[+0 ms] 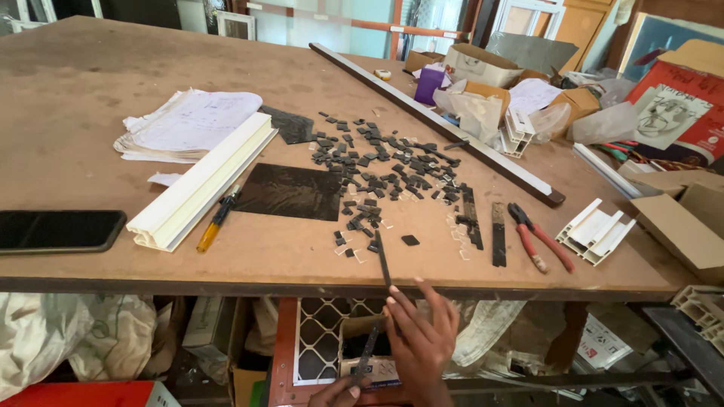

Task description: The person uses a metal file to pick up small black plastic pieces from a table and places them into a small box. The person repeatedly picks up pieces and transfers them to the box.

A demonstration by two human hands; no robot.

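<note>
My right hand is below the table's front edge, fingers raised and pinching the lower end of a thin black strip that lies tilted over the edge. My left hand shows only partly at the bottom of the frame. Its fingertips grip a second dark strip that slants up towards the right hand. On the brown table, just beyond the hands, are several small black cut pieces, a few clear ones, and a black square sheet.
Red-handled pliers and two black strips lie right of the pieces. A white plastic profile, a yellow-handled tool, papers and a phone are at left. A long metal bar crosses diagonally. Cardboard boxes crowd the far right.
</note>
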